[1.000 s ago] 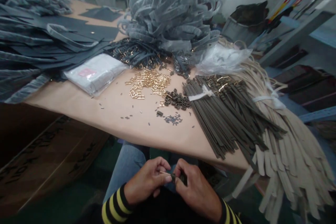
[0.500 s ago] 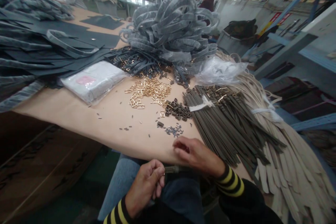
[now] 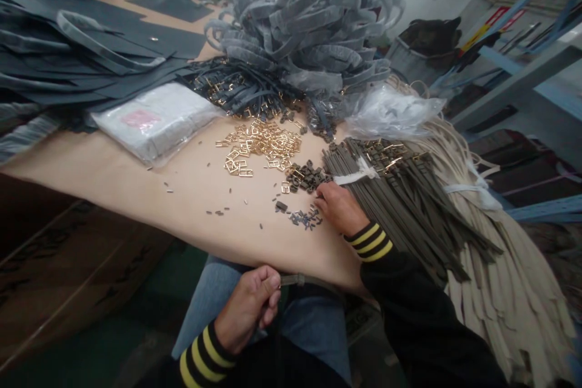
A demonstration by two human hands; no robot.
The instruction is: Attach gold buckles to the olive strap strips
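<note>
My left hand (image 3: 251, 303) is closed in a pinch over my lap, below the table's front edge. Out of its fingertips runs a narrow dark olive strap (image 3: 313, 280), which carries a small loop and trails to the right. Whatever sits at the pinched end is mostly covered by the fingers. On the table, my right hand (image 3: 341, 208) has its fingers drawn together at the near right edge of a pile of dark strap loops (image 3: 304, 176). What those fingertips hold is hidden. Small dark metal pieces (image 3: 305, 218) lie just left of this hand.
Gold buckles (image 3: 268, 142) are heaped behind the loops, with a single buckle (image 3: 285, 187) apart. To the right lie a tied bundle of olive straps (image 3: 400, 206) and beige strips (image 3: 513, 267). Wrapped grey straps (image 3: 309, 24) and a plastic-wrapped packet (image 3: 157, 121) stand farther back.
My right hand has moved forward from the table's front edge to the loop pile, its fingers drawing together. My left hand stays over my lap with the strap; the camera view has shifted slightly.
</note>
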